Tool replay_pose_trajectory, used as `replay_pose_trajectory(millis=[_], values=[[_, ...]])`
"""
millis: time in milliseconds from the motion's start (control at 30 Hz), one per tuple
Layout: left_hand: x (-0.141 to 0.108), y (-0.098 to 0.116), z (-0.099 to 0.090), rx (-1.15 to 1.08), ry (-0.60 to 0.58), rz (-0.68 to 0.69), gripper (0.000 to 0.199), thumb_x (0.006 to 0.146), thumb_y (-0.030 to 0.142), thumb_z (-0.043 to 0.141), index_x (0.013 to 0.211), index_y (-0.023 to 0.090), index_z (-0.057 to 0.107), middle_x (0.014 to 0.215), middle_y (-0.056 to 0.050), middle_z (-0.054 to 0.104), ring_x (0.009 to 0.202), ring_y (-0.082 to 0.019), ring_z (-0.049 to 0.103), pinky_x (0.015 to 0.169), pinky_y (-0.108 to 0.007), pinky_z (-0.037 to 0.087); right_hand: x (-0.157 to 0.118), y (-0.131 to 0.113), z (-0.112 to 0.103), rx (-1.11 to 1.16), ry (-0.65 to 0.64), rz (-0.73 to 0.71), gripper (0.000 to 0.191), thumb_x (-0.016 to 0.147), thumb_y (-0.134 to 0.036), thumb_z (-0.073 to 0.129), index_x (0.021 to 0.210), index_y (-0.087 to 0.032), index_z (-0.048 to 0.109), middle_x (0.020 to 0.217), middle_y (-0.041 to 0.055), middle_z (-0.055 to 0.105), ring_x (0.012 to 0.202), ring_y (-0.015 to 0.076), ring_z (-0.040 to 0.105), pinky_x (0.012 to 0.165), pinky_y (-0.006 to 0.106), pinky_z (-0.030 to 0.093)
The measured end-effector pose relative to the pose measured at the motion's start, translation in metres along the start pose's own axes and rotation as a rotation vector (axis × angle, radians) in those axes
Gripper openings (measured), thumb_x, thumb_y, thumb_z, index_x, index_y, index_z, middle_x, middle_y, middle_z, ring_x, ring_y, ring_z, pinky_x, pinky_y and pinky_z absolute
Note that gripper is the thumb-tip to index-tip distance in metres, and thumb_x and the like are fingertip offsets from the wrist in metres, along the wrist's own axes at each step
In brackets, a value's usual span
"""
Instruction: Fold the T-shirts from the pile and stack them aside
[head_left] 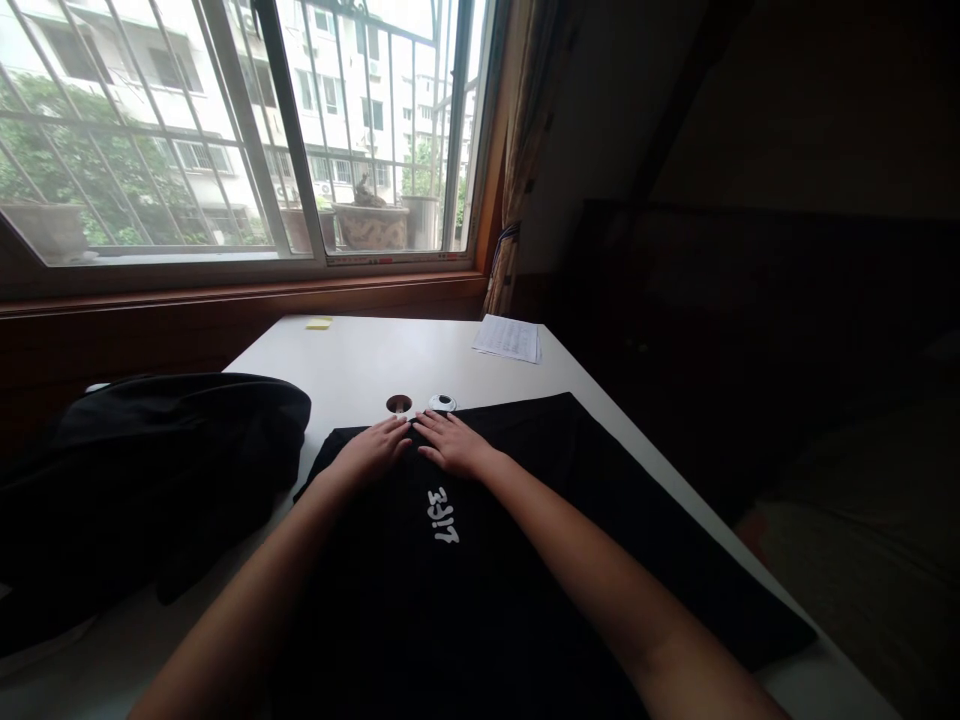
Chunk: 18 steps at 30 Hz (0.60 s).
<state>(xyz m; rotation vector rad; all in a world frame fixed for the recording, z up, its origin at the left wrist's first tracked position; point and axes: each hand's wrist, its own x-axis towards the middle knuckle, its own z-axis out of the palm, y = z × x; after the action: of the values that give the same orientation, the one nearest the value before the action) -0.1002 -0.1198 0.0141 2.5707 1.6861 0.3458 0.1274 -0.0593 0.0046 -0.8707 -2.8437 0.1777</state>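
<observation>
Black cloth (480, 600) spread out on white desk (375, 355), right in front of person; near part runs out of view, mostly flat, faint creases toward right, one corner trailing along right side of desk. White lettering (442, 515) sits mid-cloth, just below the hands. Second black cloth (187, 440) bunched in a heap at left. Left hand (375, 447) palm down near far edge of cloth, fingers straight, close together, thumb slightly out. Right hand (454, 446) palm down beside it, fingers loosely spread, thumb apart; neither grips, both just press on the fabric, fingertips nearly meeting. Past the edge: round hole (399, 404), white cap (442, 402). Farther: papers (508, 338), yellow note (319, 323), then barred window (360, 130).
</observation>
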Motion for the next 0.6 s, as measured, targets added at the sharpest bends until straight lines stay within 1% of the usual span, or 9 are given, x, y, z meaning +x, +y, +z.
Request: replay_pose_trajectory(millis=[67, 133, 200, 300, 433, 600], values=[[-0.002, 0.006, 0.010, 0.026, -0.052, -0.051, 0.052, 0.106, 0.042, 0.032, 0.152, 0.021, 0.044, 0.157, -0.010, 0.046, 0.150, -0.027, 0.034, 0.123, -0.049, 0.024, -0.005, 0.005, -0.002, 0.024, -0.025, 0.041, 0.065, 0.104, -0.058, 0.030, 0.159, -0.024, 0.032, 0.167, 0.0060, 0.024, 0.155, 0.0236, 0.018, 0.125, 0.051, 0.016], [-0.006, 0.005, 0.015, 0.049, -0.070, -0.107, 0.058, 0.106, 0.049, 0.030, 0.156, 0.022, 0.036, 0.164, -0.009, 0.033, 0.154, -0.028, 0.022, 0.124, -0.051, 0.017, -0.014, 0.014, -0.006, 0.042, -0.041, 0.095, 0.065, 0.104, -0.060, 0.029, 0.160, -0.026, 0.031, 0.168, 0.0055, 0.023, 0.155, 0.0235, 0.017, 0.125, 0.052, 0.013], [-0.009, 0.001, 0.015, 0.054, -0.078, -0.161, 0.062, 0.104, 0.054, 0.030, 0.159, 0.024, 0.031, 0.167, -0.007, 0.025, 0.156, -0.028, 0.017, 0.125, -0.052, 0.014, -0.028, 0.026, -0.010, 0.052, -0.047, 0.144, 0.065, 0.104, -0.060, 0.030, 0.160, -0.028, 0.031, 0.167, 0.0054, 0.024, 0.156, 0.0242, 0.016, 0.125, 0.053, 0.013], [-0.012, -0.005, 0.011, 0.058, -0.092, -0.245, 0.068, 0.103, 0.060, 0.029, 0.161, 0.025, 0.027, 0.168, -0.005, 0.021, 0.156, -0.029, 0.014, 0.124, -0.054, 0.011, -0.058, 0.049, -0.015, 0.059, -0.044, 0.211, 0.064, 0.103, -0.060, 0.031, 0.160, -0.030, 0.029, 0.167, 0.0051, 0.024, 0.156, 0.0246, 0.015, 0.124, 0.054, 0.013], [-0.013, -0.010, 0.008, 0.071, -0.116, -0.303, 0.071, 0.102, 0.062, 0.027, 0.162, 0.024, 0.022, 0.168, -0.006, 0.018, 0.157, -0.029, 0.011, 0.124, -0.055, 0.010, -0.112, 0.083, -0.021, 0.048, -0.029, 0.325, 0.067, 0.103, -0.061, 0.029, 0.161, -0.029, 0.026, 0.168, 0.0048, 0.022, 0.156, 0.0234, 0.015, 0.125, 0.053, 0.012], [-0.014, -0.013, 0.008, 0.081, -0.112, -0.318, 0.071, 0.102, 0.062, 0.025, 0.162, 0.024, 0.022, 0.168, -0.007, 0.017, 0.157, -0.029, 0.012, 0.123, -0.055, 0.012, -0.200, 0.123, -0.032, 0.015, 0.001, 0.552, 0.068, 0.101, -0.063, 0.027, 0.161, -0.031, 0.026, 0.168, 0.0030, 0.022, 0.155, 0.0234, 0.018, 0.125, 0.050, 0.015]])
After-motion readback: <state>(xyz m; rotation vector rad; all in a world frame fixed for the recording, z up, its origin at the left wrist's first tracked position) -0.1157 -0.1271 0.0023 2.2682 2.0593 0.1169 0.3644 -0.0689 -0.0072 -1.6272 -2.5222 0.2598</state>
